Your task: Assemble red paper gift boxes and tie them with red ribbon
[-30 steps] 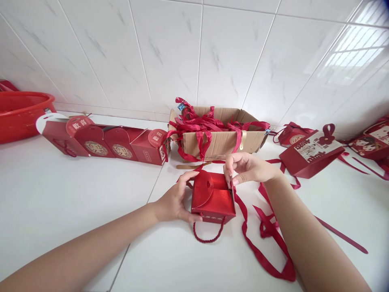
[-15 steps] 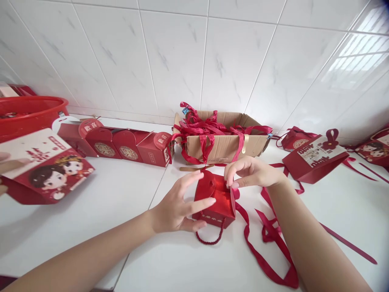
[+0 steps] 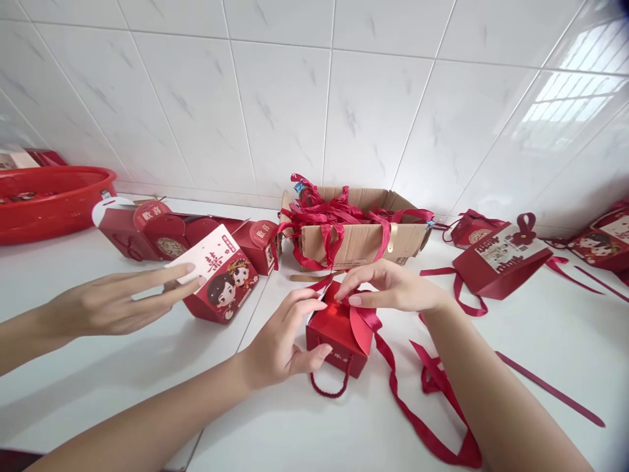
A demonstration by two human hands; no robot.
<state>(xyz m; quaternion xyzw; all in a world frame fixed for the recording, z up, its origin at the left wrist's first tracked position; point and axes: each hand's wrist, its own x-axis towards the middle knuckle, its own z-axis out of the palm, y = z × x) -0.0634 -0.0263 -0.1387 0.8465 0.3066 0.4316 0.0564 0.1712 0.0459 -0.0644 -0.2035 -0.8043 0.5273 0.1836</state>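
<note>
A small red gift box (image 3: 337,331) with a twisted cord handle (image 3: 330,394) at its front lies before me. My left hand (image 3: 289,337) is at its left side, fingers and thumb apart, fingertips near the left flap. Bent over the top is my right hand (image 3: 386,285), thumb and fingers close together at a rounded flap (image 3: 361,328) folded inward. The exact fingertip contact is partly hidden. Dark red ribbon (image 3: 400,393) trails from the box's right side across the white table.
Another person's hand (image 3: 113,301) touches a red-and-white cartoon box (image 3: 221,282) at left. Behind stand a row of red boxes (image 3: 170,246), a red basket (image 3: 59,216) and a ribbon-filled cardboard box (image 3: 363,242). A trapezoid red box (image 3: 501,262) stands right, near a loose strip (image 3: 550,390).
The right flap has folded inward under my right hand, which moved left. My left thumb has spread away from the fingers. The other person's cartoon box has moved right and stands on the table.
</note>
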